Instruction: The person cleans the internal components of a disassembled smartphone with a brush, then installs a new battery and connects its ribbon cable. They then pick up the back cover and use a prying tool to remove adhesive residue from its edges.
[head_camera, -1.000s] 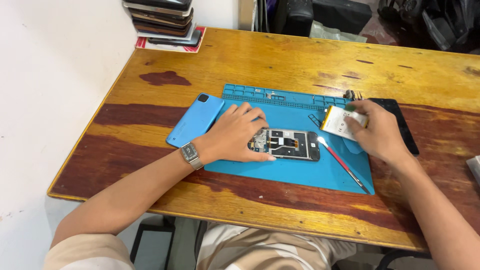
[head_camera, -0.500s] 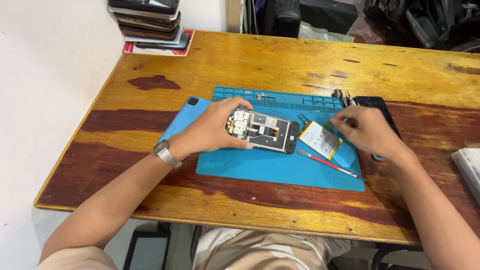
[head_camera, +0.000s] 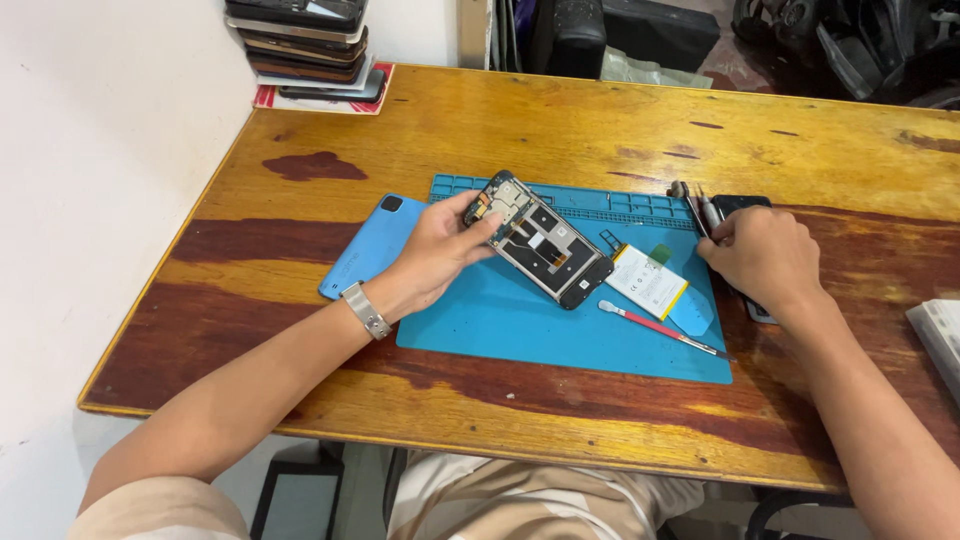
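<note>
Blue silicone work mat (head_camera: 500, 330) beneath your left hand (head_camera: 435, 250), whose fingers pinch the opened black phone frame (head_camera: 540, 240). Your right hand (head_camera: 765, 260) curls loosely over metal tools (head_camera: 700, 208); its grip cannot be told.

One opened phone (head_camera: 540, 240); one battery (head_camera: 648, 282) — two hands (head_camera: 435, 250).

A phone repair workshop. A blue repair mat (head_camera: 500, 330) with moulded part trays along its far edge lies on a worn wooden counter (head_camera: 560, 120). On the mat rest an opened phone (head_camera: 540, 240), a loose battery (head_camera: 648, 281) and a red pry tool (head_camera: 660, 328). A blue back cover (head_camera: 365, 248) lies at the mat's left edge; phones are stacked (head_camera: 305, 45) far left of the mat.
</note>
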